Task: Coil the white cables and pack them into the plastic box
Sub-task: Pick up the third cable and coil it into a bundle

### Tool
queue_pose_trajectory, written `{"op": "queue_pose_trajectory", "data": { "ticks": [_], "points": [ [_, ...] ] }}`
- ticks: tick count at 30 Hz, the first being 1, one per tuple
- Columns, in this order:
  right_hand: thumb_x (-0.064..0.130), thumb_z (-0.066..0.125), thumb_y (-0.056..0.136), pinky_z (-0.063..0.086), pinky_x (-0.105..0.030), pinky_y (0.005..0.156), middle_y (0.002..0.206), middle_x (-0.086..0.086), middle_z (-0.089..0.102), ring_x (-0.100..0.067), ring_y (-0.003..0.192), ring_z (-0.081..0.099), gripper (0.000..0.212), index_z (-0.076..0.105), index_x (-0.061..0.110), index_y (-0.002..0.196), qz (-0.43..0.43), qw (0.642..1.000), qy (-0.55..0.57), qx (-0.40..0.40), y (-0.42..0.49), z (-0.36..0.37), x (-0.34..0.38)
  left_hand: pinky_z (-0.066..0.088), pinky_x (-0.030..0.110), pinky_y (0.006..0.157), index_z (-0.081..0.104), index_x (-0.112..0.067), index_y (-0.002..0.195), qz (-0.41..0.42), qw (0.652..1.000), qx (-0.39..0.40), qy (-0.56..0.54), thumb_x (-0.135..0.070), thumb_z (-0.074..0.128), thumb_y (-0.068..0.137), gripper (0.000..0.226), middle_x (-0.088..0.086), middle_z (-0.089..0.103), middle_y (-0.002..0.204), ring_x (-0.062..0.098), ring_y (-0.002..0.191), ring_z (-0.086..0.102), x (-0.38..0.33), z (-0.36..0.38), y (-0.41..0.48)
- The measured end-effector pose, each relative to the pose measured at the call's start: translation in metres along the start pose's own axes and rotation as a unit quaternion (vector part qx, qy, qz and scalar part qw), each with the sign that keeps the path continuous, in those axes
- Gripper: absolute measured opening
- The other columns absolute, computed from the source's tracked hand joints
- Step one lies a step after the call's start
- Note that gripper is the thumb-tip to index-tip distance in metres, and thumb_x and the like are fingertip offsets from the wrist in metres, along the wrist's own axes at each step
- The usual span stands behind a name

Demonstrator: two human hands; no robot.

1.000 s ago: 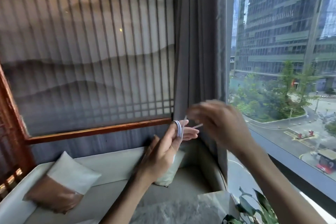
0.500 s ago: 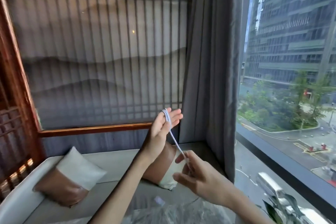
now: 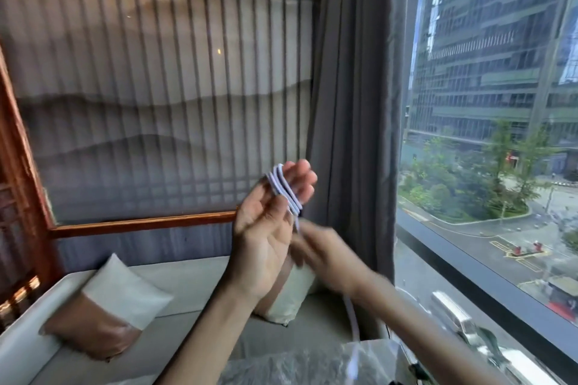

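Note:
A white cable (image 3: 285,190) is wound in several loops around the fingers of my left hand (image 3: 266,234), which is raised palm toward me in the middle of the view. My right hand (image 3: 328,255), blurred with motion, sits just below and right of it, gripping the cable's loose run. The free tail of the cable (image 3: 353,325) hangs down beneath my right wrist toward a crinkled clear plastic surface (image 3: 312,366) at the bottom edge. The plastic box cannot be made out.
A grey daybed (image 3: 194,284) with a brown-and-white cushion (image 3: 106,319) and a pale cushion (image 3: 291,300) lies below my arms. A slatted wooden screen (image 3: 156,87) stands behind, a grey curtain (image 3: 353,103) in the corner, and a large window (image 3: 484,134) at right.
More loops now lie around my left fingers. My right hand has come up from below to just under the left hand, carrying the cable. The view shifted slightly.

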State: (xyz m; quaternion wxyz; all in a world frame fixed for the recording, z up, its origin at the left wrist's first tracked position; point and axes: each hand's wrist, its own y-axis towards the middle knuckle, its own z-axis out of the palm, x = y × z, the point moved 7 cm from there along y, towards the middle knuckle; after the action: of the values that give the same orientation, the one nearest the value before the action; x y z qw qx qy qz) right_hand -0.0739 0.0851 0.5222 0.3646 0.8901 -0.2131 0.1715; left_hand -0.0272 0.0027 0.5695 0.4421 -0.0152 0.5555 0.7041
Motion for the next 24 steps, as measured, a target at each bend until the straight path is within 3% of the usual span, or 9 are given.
{"op": "queue_pose_trajectory", "data": {
  "ticks": [2, 4, 7, 10, 12, 14, 18, 22, 24],
  "points": [
    [0.015, 0.047, 0.1, 0.045, -0.029, 0.066, 0.082, -0.001, 0.056, -0.024, 0.076, 0.057, 0.01, 0.057, 0.016, 0.102, 0.01, 0.993, -0.088, 0.081, -0.023, 0.032, 0.002, 0.047, 0.028, 0.104, 0.046, 0.004, 0.133, 0.02, 0.991, -0.044, 0.121, 0.005, 0.036, 0.099, 0.036, 0.014, 0.061, 0.134, 0.024, 0.126, 0.058, -0.007, -0.025, 0.013],
    [0.031, 0.044, 0.1, 0.052, -0.036, 0.067, 0.091, -0.005, 0.063, -0.031, 0.081, 0.061, 0.014, 0.051, 0.022, 0.107, 0.013, 0.97, -0.211, 0.118, -0.041, 0.038, 0.01, 0.045, 0.032, 0.107, 0.044, -0.004, 0.134, -0.003, 0.942, -0.032, 0.334, 0.005, 0.032, 0.102, 0.035, 0.012, 0.059, 0.136, 0.021, 0.126, 0.058, -0.004, -0.044, 0.016],
    [0.039, 0.047, 0.097, 0.052, -0.04, 0.051, 0.089, 0.005, 0.067, -0.026, 0.074, 0.068, 0.015, 0.058, 0.031, 0.103, -0.085, 0.932, -0.351, 0.005, -0.033, -0.02, 0.048, 0.042, 0.032, 0.108, 0.044, -0.024, 0.126, -0.104, 0.869, 0.061, 0.479, -0.003, 0.031, 0.104, 0.033, 0.007, 0.06, 0.13, 0.008, 0.123, 0.057, 0.027, -0.055, -0.014],
    [0.049, 0.051, 0.093, 0.049, -0.036, 0.048, 0.081, 0.011, 0.069, -0.015, 0.074, 0.064, 0.023, 0.069, 0.036, 0.093, -0.141, 0.906, -0.385, -0.106, -0.002, -0.087, 0.072, 0.039, 0.033, 0.108, 0.043, -0.022, 0.13, -0.104, 0.877, 0.121, 0.454, -0.012, 0.032, 0.104, 0.03, 0.002, 0.065, 0.126, 0.015, 0.122, 0.06, 0.043, -0.028, -0.046],
    [0.051, 0.056, 0.091, 0.052, -0.038, 0.055, 0.082, 0.012, 0.071, -0.011, 0.078, 0.068, 0.025, 0.075, 0.036, 0.089, -0.112, 0.941, -0.295, -0.125, 0.02, -0.107, 0.065, 0.044, 0.039, 0.104, 0.043, -0.02, 0.135, -0.093, 0.919, 0.118, 0.365, -0.013, 0.033, 0.103, 0.034, 0.007, 0.066, 0.124, 0.027, 0.118, 0.063, 0.038, -0.005, -0.047],
    [0.041, 0.064, 0.089, 0.054, -0.043, 0.064, 0.082, 0.009, 0.074, -0.014, 0.078, 0.07, 0.019, 0.078, 0.029, 0.084, -0.09, 0.973, -0.149, -0.15, 0.031, -0.114, 0.047, 0.049, 0.033, 0.099, 0.042, -0.008, 0.136, -0.102, 0.95, 0.117, 0.271, -0.004, 0.033, 0.101, 0.036, 0.016, 0.064, 0.124, 0.033, 0.116, 0.063, 0.033, 0.005, -0.042],
    [0.036, 0.066, 0.09, 0.053, -0.044, 0.067, 0.082, 0.006, 0.074, -0.016, 0.077, 0.07, 0.018, 0.077, 0.027, 0.079, -0.096, 0.97, -0.083, -0.209, 0.026, -0.113, 0.019, 0.048, 0.034, 0.101, 0.04, 0.0, 0.136, -0.137, 0.96, 0.117, 0.214, 0.002, 0.033, 0.097, 0.04, 0.022, 0.06, 0.132, 0.035, 0.122, 0.06, 0.036, 0.004, -0.046],
    [0.021, 0.063, 0.092, 0.052, -0.039, 0.072, 0.081, -0.006, 0.07, -0.025, 0.08, 0.067, 0.019, 0.074, 0.007, 0.087, 0.059, 0.991, 0.022, -0.114, 0.025, -0.059, -0.017, 0.045, 0.037, 0.105, 0.037, 0.006, 0.14, -0.113, 0.978, 0.129, 0.121, 0.004, 0.03, 0.097, 0.043, 0.026, 0.053, 0.138, 0.041, 0.129, 0.052, 0.024, 0.004, -0.038],
    [0.021, 0.056, 0.099, 0.05, -0.04, 0.071, 0.079, -0.005, 0.062, -0.022, 0.076, 0.057, 0.02, 0.068, 0.007, 0.09, 0.076, 0.995, -0.009, -0.056, 0.01, -0.022, -0.02, 0.044, 0.036, 0.106, 0.039, 0.006, 0.139, -0.092, 0.989, 0.068, 0.093, 0.003, 0.03, 0.097, 0.043, 0.025, 0.053, 0.14, 0.04, 0.132, 0.05, 0.019, -0.013, -0.027]
  ]
}}
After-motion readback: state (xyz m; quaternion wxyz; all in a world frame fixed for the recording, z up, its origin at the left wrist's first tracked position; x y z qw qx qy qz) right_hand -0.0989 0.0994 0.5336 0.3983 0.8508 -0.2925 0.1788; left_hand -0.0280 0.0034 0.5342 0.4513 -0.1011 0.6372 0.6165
